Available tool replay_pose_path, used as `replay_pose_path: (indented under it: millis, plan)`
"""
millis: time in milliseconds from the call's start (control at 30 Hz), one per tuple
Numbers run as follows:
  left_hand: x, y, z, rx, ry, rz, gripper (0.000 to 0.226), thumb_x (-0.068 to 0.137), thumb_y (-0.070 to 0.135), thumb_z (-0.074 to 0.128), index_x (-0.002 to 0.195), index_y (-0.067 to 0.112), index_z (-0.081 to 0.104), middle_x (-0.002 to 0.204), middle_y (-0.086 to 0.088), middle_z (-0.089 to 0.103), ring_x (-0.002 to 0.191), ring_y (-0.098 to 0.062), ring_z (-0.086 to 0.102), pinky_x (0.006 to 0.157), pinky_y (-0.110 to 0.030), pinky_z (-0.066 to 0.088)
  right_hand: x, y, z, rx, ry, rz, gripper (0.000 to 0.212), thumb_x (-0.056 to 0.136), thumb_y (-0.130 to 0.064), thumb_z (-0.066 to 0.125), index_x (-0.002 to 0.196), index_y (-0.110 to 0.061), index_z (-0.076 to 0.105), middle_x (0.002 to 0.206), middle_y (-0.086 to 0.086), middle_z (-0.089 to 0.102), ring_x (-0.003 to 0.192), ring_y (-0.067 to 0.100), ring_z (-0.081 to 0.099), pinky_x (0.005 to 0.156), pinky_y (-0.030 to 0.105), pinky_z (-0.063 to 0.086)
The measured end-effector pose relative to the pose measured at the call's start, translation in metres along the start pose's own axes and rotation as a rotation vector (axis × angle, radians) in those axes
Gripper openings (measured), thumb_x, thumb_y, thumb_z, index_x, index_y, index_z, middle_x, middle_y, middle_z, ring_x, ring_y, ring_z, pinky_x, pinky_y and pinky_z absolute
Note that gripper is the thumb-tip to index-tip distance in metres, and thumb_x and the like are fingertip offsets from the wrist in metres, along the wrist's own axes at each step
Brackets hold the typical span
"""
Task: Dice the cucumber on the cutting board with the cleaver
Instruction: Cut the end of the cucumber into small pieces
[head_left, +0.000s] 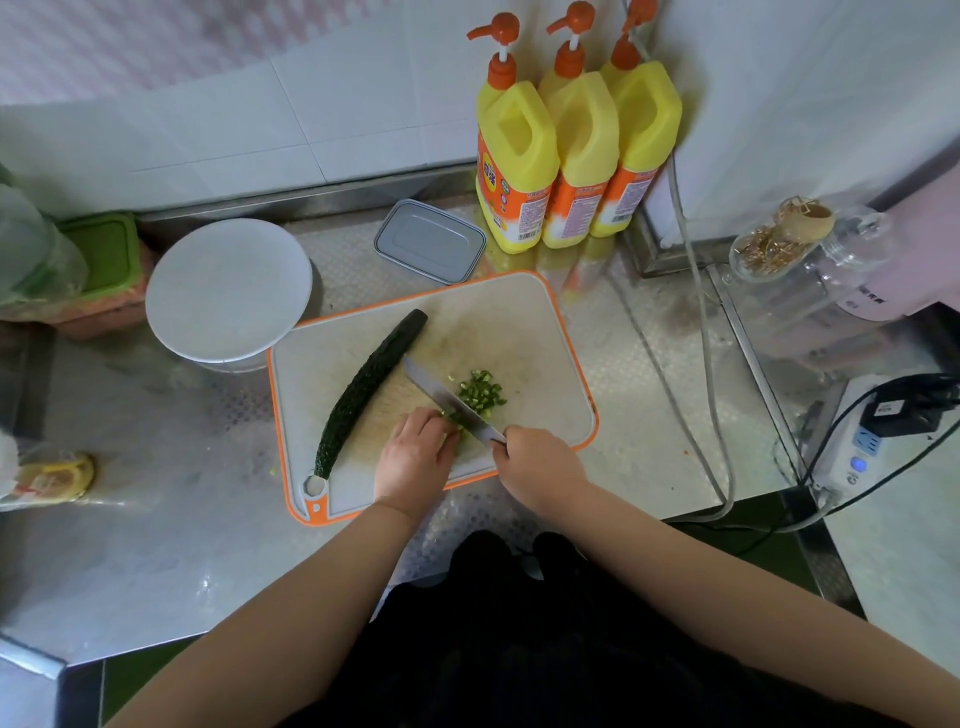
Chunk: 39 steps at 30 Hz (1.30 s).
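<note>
Now, line by line:
Cutting board: a pale board with an orange rim (566, 332) lies on the steel counter (156, 519), a hanging hole at its near left corner.
Cucumber: a long dark green piece (363, 387) lies flat and diagonal on the left part of the board, one end near the hanging hole, the other pointing toward the back wall.
Diced pieces: a small heap of green bits (480, 392) sits near the middle of the board, just right of the blade.
Cleaver: the blade (441, 397) runs diagonally between the long cucumber and the heap, its edge down on the board.
Right hand: the right hand (540, 470) grips the cleaver handle, fingers curled round it.
Left hand: the left hand (415, 454) rests on the board just left of the blade, fingers curled down over a bit of cucumber that is mostly hidden; whether it pinches it I cannot tell.
Beyond the board: a white round lid (228, 288), a grey rectangular container (428, 241), three yellow pump bottles (576, 156).
Right side: a power strip (852, 457) with a plug in it.
</note>
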<state>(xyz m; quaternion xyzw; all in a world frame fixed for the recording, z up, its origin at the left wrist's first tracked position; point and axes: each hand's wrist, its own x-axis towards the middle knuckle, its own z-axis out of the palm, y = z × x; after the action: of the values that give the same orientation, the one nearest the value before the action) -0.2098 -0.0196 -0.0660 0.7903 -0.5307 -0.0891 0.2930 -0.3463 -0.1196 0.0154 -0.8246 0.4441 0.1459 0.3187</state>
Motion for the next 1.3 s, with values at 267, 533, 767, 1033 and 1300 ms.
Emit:
replay_pose_path:
  millis: [267, 533, 767, 1033, 1300]
  plan:
    - [0.0, -0.006, 0.009, -0.026, -0.055, -0.011, 0.009, 0.085, 0.015, 0.066, 0.086, 0.007, 0.07, 0.089, -0.007, 0.064, 0.082, -0.03, 0.062, 0.068, -0.038, 0.054, -0.005, -0.008, 0.005, -0.137, -0.016, -0.012, 0.02, 0.098, -0.016, 0.04, 0.107, -0.006, 0.055, 0.109, 0.015, 0.063, 0.103, 0.034, 0.059, 0.078, 0.033, 0.044]
    - [0.003, -0.009, 0.013, -0.06, -0.071, -0.041, 0.006, 0.084, 0.012, 0.072, 0.088, 0.008, 0.073, 0.091, -0.005, 0.066, 0.084, -0.027, 0.062, 0.071, -0.036, 0.053, 0.007, -0.015, 0.007, -0.111, -0.065, 0.047, 0.021, 0.096, -0.013, 0.041, 0.107, -0.009, 0.059, 0.111, 0.013, 0.061, 0.105, 0.032, 0.058, 0.083, 0.035, 0.045]
    - [0.002, -0.003, 0.009, -0.064, -0.062, -0.024, 0.033, 0.09, 0.033, 0.05, 0.087, 0.008, 0.072, 0.091, -0.004, 0.066, 0.085, -0.025, 0.06, 0.072, -0.034, 0.052, 0.013, -0.01, 0.015, -0.077, -0.044, 0.057, 0.027, 0.1, -0.026, 0.039, 0.108, -0.007, 0.058, 0.111, 0.014, 0.062, 0.107, 0.033, 0.058, 0.082, 0.035, 0.044]
    - [0.001, -0.001, 0.003, -0.037, -0.053, -0.034, 0.034, 0.09, 0.033, 0.049, 0.083, 0.009, 0.072, 0.087, -0.002, 0.065, 0.082, -0.024, 0.059, 0.068, -0.037, 0.053, 0.016, 0.005, 0.008, 0.091, -0.017, 0.094, 0.043, 0.1, -0.037, 0.041, 0.103, 0.002, 0.06, 0.105, 0.02, 0.064, 0.101, 0.036, 0.059, 0.076, 0.034, 0.043]
    - [-0.012, -0.006, -0.003, -0.035, -0.022, -0.032, 0.029, 0.089, 0.031, 0.05, 0.085, 0.008, 0.067, 0.095, -0.004, 0.06, 0.083, -0.025, 0.059, 0.058, -0.035, 0.052, 0.002, 0.003, 0.007, 0.049, 0.063, 0.03, 0.032, 0.1, -0.036, 0.039, 0.088, -0.008, 0.051, 0.097, 0.018, 0.063, 0.093, 0.036, 0.059, 0.069, 0.034, 0.039]
